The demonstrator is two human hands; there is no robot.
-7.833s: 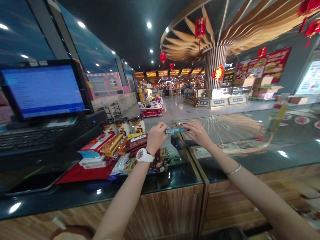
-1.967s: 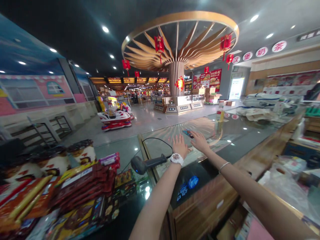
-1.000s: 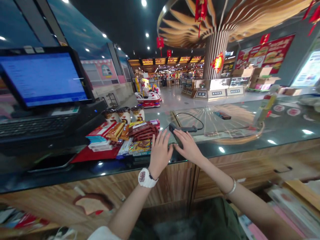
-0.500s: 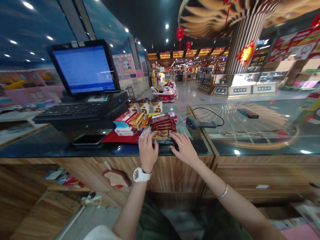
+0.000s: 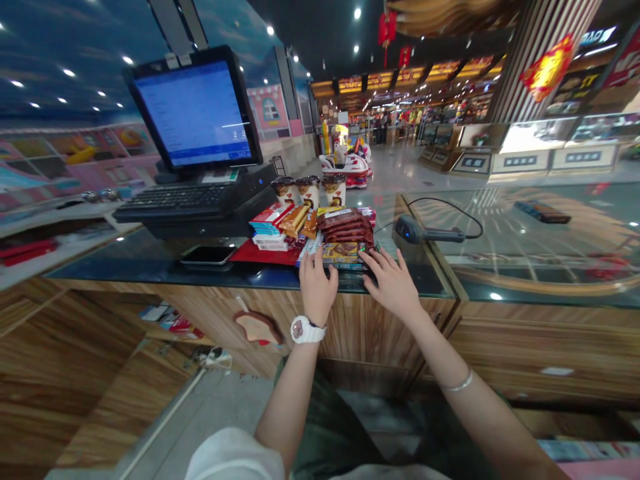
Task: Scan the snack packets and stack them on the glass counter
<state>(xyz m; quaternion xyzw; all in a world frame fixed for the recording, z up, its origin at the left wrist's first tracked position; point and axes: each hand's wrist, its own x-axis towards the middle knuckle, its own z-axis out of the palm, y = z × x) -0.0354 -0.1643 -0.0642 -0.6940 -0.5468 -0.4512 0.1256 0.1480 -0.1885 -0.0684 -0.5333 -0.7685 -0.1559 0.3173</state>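
Flat yellow snack packets [image 5: 343,251] flanked on the dark glass-topped table [image 5: 150,261].
Left hand [image 5: 319,290] and right hand [image 5: 395,288] are spread wide in grip; contact cannot be told. Stacked glossy brown packets [image 5: 346,225] could be toppled by a backward push.

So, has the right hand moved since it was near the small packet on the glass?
Yes. The right hand has moved left: it was right of the counter's divider strip and is now left of it, by the snack pile.
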